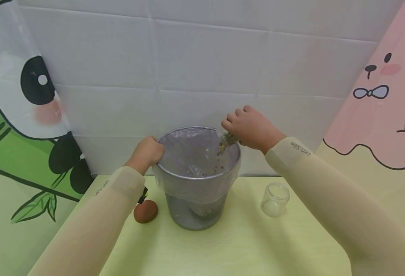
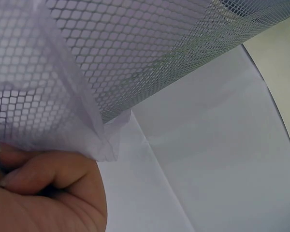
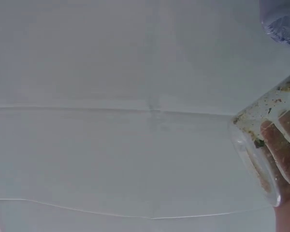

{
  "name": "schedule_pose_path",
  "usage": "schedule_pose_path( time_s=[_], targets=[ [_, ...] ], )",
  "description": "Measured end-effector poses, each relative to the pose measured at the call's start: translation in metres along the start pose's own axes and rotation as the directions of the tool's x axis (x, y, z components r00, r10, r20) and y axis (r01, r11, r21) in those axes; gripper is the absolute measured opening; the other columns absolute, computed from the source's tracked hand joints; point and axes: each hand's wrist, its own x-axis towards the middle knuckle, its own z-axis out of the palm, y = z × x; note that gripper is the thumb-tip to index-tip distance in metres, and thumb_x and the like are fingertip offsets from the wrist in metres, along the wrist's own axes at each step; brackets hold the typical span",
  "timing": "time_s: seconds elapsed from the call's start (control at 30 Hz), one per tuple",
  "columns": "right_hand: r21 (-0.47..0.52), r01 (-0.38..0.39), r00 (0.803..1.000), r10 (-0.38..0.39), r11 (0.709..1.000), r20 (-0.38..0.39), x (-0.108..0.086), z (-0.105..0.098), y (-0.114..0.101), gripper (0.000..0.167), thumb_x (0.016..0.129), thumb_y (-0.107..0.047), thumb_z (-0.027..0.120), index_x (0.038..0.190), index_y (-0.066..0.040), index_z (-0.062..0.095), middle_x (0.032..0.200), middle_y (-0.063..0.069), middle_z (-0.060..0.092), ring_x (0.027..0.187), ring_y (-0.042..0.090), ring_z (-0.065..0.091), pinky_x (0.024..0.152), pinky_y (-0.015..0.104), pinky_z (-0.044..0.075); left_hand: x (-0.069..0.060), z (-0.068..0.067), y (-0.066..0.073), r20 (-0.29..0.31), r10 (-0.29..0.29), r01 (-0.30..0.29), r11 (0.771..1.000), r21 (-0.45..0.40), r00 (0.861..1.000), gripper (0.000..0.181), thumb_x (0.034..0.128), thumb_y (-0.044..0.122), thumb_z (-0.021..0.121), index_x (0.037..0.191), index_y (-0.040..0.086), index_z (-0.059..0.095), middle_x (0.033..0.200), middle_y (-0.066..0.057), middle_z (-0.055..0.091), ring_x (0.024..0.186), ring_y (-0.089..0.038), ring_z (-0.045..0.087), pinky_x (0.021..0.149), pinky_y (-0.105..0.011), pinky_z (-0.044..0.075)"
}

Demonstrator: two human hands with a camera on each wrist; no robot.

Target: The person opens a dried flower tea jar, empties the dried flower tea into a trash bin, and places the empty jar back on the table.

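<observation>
A grey mesh trash bin (image 1: 180, 214) stands on the table, its translucent plastic liner (image 1: 192, 188) folded over the rim. My left hand (image 1: 148, 152) grips the rim and liner on the left side; in the left wrist view its fingers curl by the liner (image 2: 34, 116) against the mesh. Over the right of the bin, my right hand (image 1: 252, 128) holds a clear jar (image 1: 228, 138) tipped mouth down. Dark and yellowish bits (image 1: 221, 149) drop from it into the liner. Wet scraps cling inside the jar (image 3: 246, 130) in the right wrist view.
A second clear jar (image 1: 275, 199) stands without a lid on the table, right of the bin. Left of the bin lies a reddish-brown round object (image 1: 145, 211), with a black and yellow item partly behind my left sleeve. A white folded sheet (image 1: 202, 69) covers the wall behind.
</observation>
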Motion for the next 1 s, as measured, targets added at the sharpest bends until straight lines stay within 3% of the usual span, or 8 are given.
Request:
schedule_pose_path(
  time_s=[0.13, 0.33, 0.67, 0.77, 1.0],
  targets=[
    [-0.036, 0.02, 0.999, -0.019, 0.999, 0.029, 0.0, -0.002, 0.0, 0.049, 0.079, -0.016, 0.088, 0.115, -0.006, 0.056, 0.102, 0.007, 0.061, 0.084, 0.03, 0.059, 0.078, 0.043, 0.047, 0.001, 0.001, 0.0, -0.003, -0.001, 0.001, 1.0, 0.0, 1.0, 0.055, 0.1004, 0.018, 0.031, 0.143, -0.014, 0.043, 0.138, -0.031, 0.052, 0.12, -0.043, 0.053, 0.105, -0.057, 0.043],
    [-0.076, 0.039, 0.999, -0.036, 0.996, 0.039, -0.001, -0.004, 0.001, 0.038, 0.086, -0.011, 0.081, 0.115, -0.006, 0.057, 0.098, 0.006, 0.059, 0.081, 0.027, 0.057, 0.076, 0.04, 0.047, 0.001, -0.001, 0.0, -0.006, 0.0, 0.0, 1.0, 0.013, 1.0, 0.055, 0.1011, 0.019, 0.031, 0.143, -0.014, 0.044, 0.137, -0.031, 0.052, 0.119, -0.043, 0.054, 0.104, -0.057, 0.043],
    [-0.144, 0.062, 0.998, -0.066, 0.988, -0.02, 0.002, -0.009, 0.003, 0.021, 0.094, 0.0, 0.071, 0.106, -0.007, 0.056, 0.089, 0.005, 0.055, 0.073, 0.024, 0.05, 0.073, 0.038, 0.044, 0.003, 0.001, -0.002, -0.008, -0.001, 0.001, 1.0, 0.004, 1.0, 0.056, 0.1005, 0.019, 0.031, 0.144, -0.014, 0.043, 0.139, -0.031, 0.051, 0.121, -0.044, 0.053, 0.105, -0.057, 0.042],
    [-0.164, 0.078, 0.996, -0.083, 0.983, -0.025, 0.003, -0.009, 0.004, 0.022, 0.093, 0.001, 0.071, 0.107, -0.007, 0.057, 0.089, 0.004, 0.055, 0.073, 0.023, 0.049, 0.073, 0.037, 0.043, 0.002, 0.0, -0.001, -0.011, -0.002, 0.002, 1.0, 0.005, 1.0, 0.056, 0.1005, 0.019, 0.032, 0.144, -0.014, 0.042, 0.139, -0.031, 0.051, 0.121, -0.044, 0.053, 0.105, -0.057, 0.042],
    [-0.236, 0.127, 0.992, -0.119, 0.963, 0.049, 0.003, -0.017, 0.008, 0.036, 0.089, -0.006, 0.081, 0.116, -0.009, 0.057, 0.1, 0.005, 0.06, 0.082, 0.026, 0.055, 0.077, 0.037, 0.045, 0.002, 0.001, -0.001, 0.001, -0.006, 0.006, 1.0, 0.005, 1.0, 0.058, 0.1009, 0.019, 0.031, 0.147, -0.015, 0.039, 0.142, -0.032, 0.049, 0.122, -0.044, 0.052, 0.107, -0.056, 0.041]
  ],
)
